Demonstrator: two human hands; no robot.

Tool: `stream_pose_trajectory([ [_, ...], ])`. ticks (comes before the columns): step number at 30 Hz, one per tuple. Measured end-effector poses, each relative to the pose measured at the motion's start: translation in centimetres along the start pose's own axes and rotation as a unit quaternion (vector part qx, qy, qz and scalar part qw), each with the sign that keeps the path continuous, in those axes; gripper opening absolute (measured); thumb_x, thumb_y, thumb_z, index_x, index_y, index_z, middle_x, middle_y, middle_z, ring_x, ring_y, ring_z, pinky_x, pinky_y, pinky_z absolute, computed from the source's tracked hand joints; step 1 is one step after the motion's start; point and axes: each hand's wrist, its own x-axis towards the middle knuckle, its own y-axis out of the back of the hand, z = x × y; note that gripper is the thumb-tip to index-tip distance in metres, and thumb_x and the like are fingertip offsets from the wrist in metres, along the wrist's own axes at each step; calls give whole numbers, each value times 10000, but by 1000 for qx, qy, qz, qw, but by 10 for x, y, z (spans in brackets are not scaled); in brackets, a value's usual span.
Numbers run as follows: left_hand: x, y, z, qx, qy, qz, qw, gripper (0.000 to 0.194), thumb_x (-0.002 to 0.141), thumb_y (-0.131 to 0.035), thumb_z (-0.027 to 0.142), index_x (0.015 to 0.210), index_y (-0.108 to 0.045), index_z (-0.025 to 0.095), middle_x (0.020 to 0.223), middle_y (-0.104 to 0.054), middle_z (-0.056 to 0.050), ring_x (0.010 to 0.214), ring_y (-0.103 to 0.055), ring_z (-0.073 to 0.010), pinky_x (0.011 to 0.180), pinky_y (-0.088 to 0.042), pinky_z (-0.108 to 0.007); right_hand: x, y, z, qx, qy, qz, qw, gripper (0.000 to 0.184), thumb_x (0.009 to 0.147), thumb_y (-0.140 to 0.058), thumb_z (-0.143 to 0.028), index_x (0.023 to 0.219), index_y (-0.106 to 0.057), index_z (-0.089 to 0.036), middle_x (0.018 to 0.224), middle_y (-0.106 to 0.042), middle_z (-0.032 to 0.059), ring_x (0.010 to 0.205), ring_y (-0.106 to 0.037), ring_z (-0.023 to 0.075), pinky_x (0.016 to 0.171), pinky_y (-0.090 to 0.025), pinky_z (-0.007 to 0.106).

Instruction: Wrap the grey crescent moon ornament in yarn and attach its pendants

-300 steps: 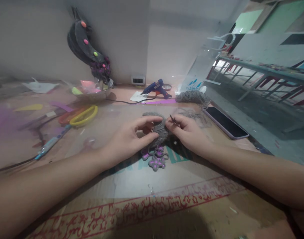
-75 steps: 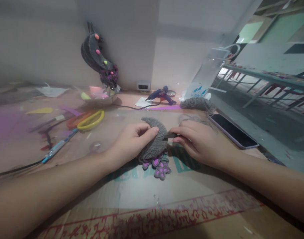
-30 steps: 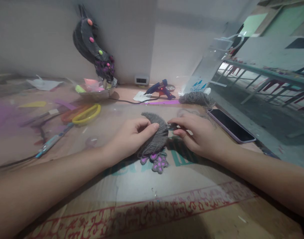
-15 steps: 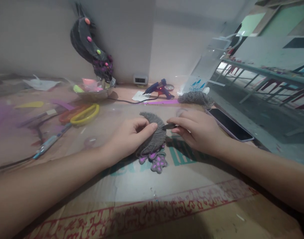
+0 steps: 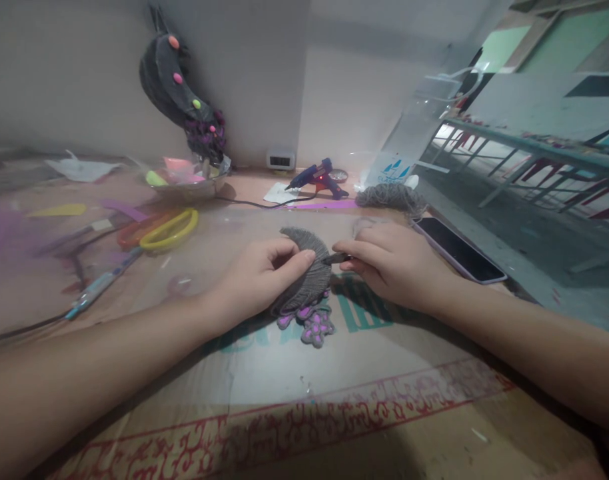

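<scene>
A grey yarn-wrapped crescent (image 5: 312,273) is pinched in my left hand (image 5: 264,273), thumb on top and fingers partly hidden behind it. Grey flowers with purple petals (image 5: 317,327) hang at its lower end. My right hand (image 5: 392,260) pinches a small dark pointed tool (image 5: 338,258), whose tip touches the right side of the crescent. Its exact kind is hard to make out, as the fingers cover its rear part. Both hands are over the cardboard-covered tabletop (image 5: 269,373).
Behind my hands lie a glue gun (image 5: 312,177) with a lit red light, a grey yarn bundle (image 5: 392,197) and a phone (image 5: 459,250). To the left are yellow-handled scissors (image 5: 169,230), a cutter knife (image 5: 97,287) and a bowl (image 5: 184,190). A decorated dark crescent (image 5: 167,80) leans against the wall.
Almost nothing differs. The tool in my right hand has shifted slightly, its tip a little lower against the crescent, while my left hand keeps its grip.
</scene>
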Motion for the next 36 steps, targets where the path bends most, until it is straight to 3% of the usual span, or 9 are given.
stream_pose_trajectory([
  [5, 1, 1, 1, -1, 4, -2, 1000, 428, 919, -510, 429, 575, -444, 185, 580, -385, 39, 555, -389, -113, 524, -295, -249, 0, 1, -2, 31, -20, -18, 999, 335, 1005, -412, -289, 985, -700, -119, 734, -646, 79, 689, -549, 191, 631, -378, 322],
  [9, 4, 1, 0, -32, 11, 7, 999, 389, 934, -493, 413, 619, -459, 187, 618, -417, 35, 586, -410, -118, 540, -315, -246, 0, 4, -6, 145, -122, -17, 982, 281, 979, -462, -310, 1041, -669, -131, 873, -688, 95, 771, -594, 190, 678, -423, 309],
  [12, 6, 1, -3, -82, 24, 43, 995, 361, 948, -476, 411, 660, -444, 194, 633, -416, 36, 598, -422, -121, 554, -340, -243, 3, 4, -13, 257, -235, 12, 937, 239, 918, -558, -339, 1025, -649, -145, 914, -700, 81, 759, -612, 177, 642, -453, 282],
  [16, 8, 1, -4, -165, 19, 71, 984, 348, 968, -437, 451, 720, -462, 208, 653, -452, 28, 609, -456, -134, 563, -384, -251, 11, -1, -22, 376, -301, -13, 876, 193, 845, -621, -289, 995, -665, -175, 879, -707, 49, 728, -623, 161, 624, -483, 266],
  [22, 8, 4, 5, -156, -84, 107, 978, 262, 991, -398, 366, 950, -610, 218, 1107, -610, -60, 1076, -548, -211, 957, -440, -315, 33, -9, -31, 517, -288, -45, 805, 288, 875, -512, -218, 1102, -688, -227, 961, -714, 25, 874, -642, 180, 785, -516, 323],
  [26, 7, 10, 13, -187, -113, 77, 973, 236, 976, -431, 331, 888, -613, 209, 1237, -589, -74, 1184, -524, -216, 1032, -412, -331, 54, -7, -38, 584, -288, -60, 757, 85, 791, -624, -241, 835, -688, -204, 809, -673, 7, 772, -607, 164, 746, -518, 321],
  [29, 8, 11, 13, -236, -69, 82, 966, 237, 972, -432, 361, 932, -614, 215, 1065, -656, -58, 1001, -600, -207, 886, -491, -331, 62, -3, -37, 569, -326, -20, 755, 79, 730, -688, -257, 718, -645, -192, 756, -631, 7, 749, -591, 159, 720, -513, 314],
  [33, 8, 6, 0, -225, -7, 137, 965, 431, 998, -333, 443, 836, -655, 207, 864, -662, -39, 876, -589, -196, 852, -486, -333, 58, 0, -30, 513, -332, 8, 792, 138, 757, -659, -296, 684, -628, -184, 733, -612, 12, 734, -574, 157, 692, -480, 312],
  [36, 5, 1, -8, -243, 21, 92, 965, 578, 998, -229, 522, 796, -653, 185, 815, -627, -62, 817, -580, -195, 776, -501, -331, 49, -1, -25, 469, -343, -18, 813, 174, 786, -639, -300, 664, -616, -178, 693, -589, 7, 698, -546, 147, 652, -440, 299],
])
